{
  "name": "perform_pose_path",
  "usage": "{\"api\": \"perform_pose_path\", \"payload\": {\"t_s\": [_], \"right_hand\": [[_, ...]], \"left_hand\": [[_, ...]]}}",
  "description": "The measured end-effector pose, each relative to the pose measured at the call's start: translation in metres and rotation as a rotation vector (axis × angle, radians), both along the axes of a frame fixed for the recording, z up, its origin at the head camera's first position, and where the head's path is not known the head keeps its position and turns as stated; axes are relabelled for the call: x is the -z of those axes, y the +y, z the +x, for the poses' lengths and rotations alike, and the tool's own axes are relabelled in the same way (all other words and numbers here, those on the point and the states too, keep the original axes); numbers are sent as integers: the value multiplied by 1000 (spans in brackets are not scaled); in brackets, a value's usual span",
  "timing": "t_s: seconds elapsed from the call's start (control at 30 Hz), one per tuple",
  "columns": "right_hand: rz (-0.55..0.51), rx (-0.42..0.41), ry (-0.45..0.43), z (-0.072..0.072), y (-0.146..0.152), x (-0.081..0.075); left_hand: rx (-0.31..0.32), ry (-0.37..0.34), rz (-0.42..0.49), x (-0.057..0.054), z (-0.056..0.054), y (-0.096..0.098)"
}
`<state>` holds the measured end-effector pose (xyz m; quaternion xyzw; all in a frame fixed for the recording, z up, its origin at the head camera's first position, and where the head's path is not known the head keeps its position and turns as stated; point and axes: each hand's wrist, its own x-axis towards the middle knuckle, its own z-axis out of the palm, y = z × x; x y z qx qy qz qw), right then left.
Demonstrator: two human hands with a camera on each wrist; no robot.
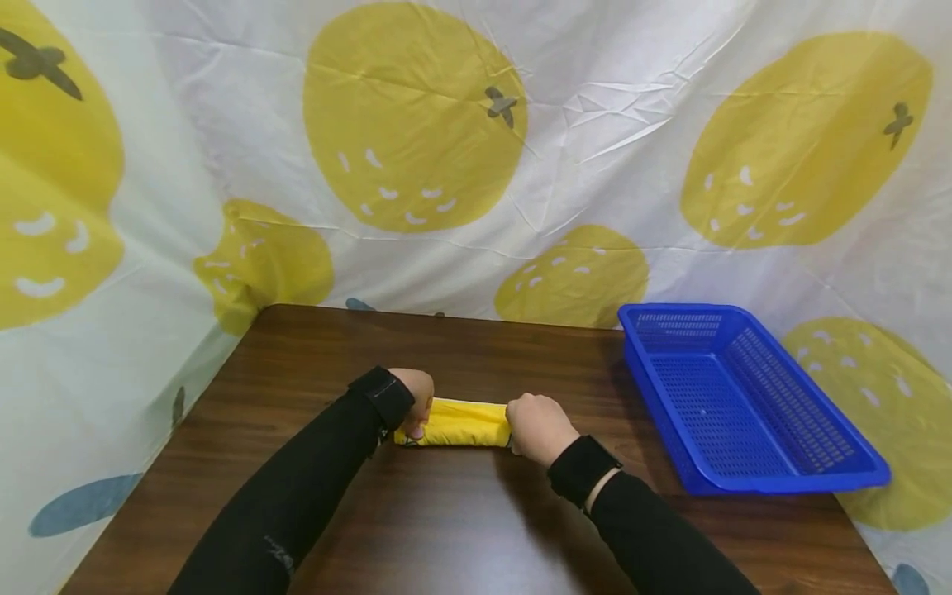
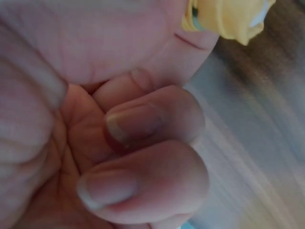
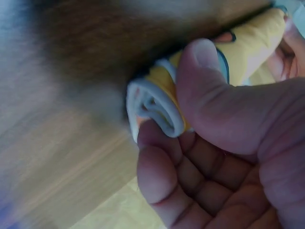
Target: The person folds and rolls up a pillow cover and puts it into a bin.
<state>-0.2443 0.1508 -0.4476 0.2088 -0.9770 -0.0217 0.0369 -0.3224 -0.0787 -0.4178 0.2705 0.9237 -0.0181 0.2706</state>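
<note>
A rolled yellow cloth (image 1: pixel 467 423) with dark-outlined print lies crosswise on the brown table, between my two hands. My left hand (image 1: pixel 417 398) pinches its left end; in the left wrist view the yellow end of the cloth (image 2: pixel 231 18) shows at the top, and two curled fingers (image 2: pixel 162 119) hold nothing. At the other end, my right hand (image 1: pixel 541 427) grips the roll between thumb and fingers. The right wrist view shows the coiled layers with white edges at that end of the cloth (image 3: pixel 255 45).
A blue perforated plastic basket (image 1: pixel 673 430) stands at the right of the dark wood table (image 1: pixel 416 521). Behind and beside the table hangs a white sheet (image 1: pixel 595 173) printed with yellow fruit.
</note>
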Motion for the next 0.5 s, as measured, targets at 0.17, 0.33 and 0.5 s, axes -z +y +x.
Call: {"api": "perform_pose_path", "payload": {"t_s": [0.17, 0.33, 0.5], "right_hand": [[6, -25, -93, -6, 2, -6], [-13, -3, -198, -18, 2, -10], [-21, 41, -296, -28, 0, -17]], "left_hand": [[-40, -26, 76, 19, -7, -7], [-72, 65, 239, 35, -3, -20], [5, 347, 347, 35, 25, -30]]}}
